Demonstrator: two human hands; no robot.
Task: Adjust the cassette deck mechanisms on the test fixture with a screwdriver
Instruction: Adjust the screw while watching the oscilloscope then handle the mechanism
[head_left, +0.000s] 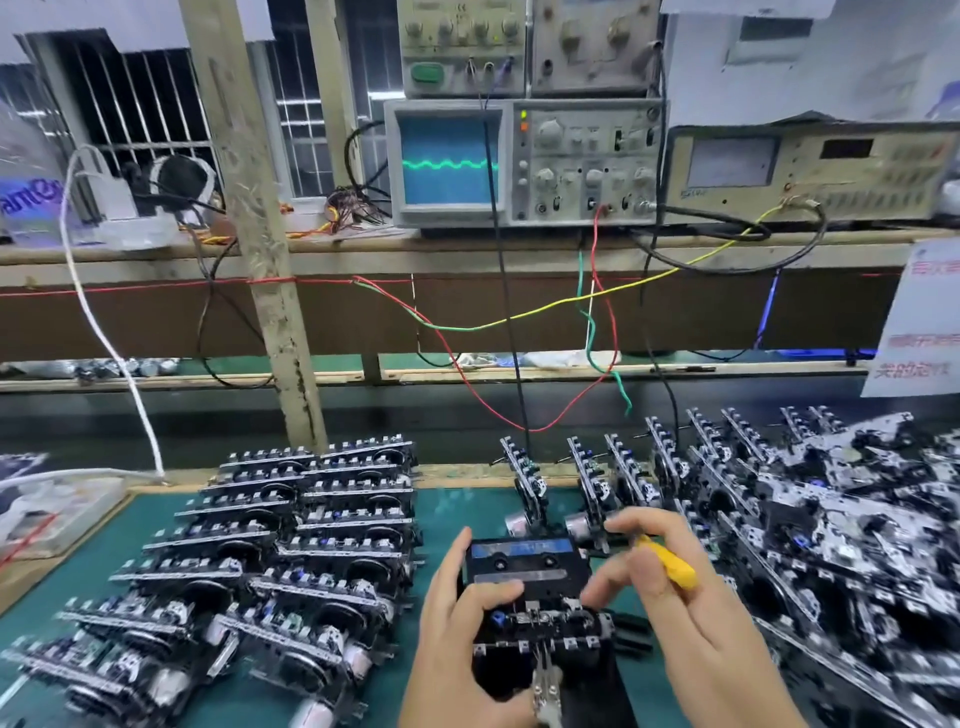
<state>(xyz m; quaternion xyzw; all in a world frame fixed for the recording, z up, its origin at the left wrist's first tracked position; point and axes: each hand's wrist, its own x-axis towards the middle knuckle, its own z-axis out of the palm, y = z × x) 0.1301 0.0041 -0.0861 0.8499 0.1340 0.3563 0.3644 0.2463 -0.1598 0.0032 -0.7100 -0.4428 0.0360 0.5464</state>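
A black cassette deck mechanism (540, 623) with a black and blue test cassette (524, 564) in it sits on the test fixture at bottom centre. My left hand (457, 618) grips its left side, thumb lying on the cassette's lower edge. My right hand (691, 618) holds a yellow-handled screwdriver (670, 564), its fingers curled round the handle, fingertips touching the mechanism's right side. The screwdriver's tip is hidden. A metal clip (545, 686) hangs at the fixture's front.
Rows of stacked mechanisms (291, 545) lie on the green mat (457, 514) to the left; a loose heap (810, 525) fills the right. Several stand upright behind the fixture. An oscilloscope (524, 161) shows a green wave on the shelf; coloured wires (519, 317) hang down.
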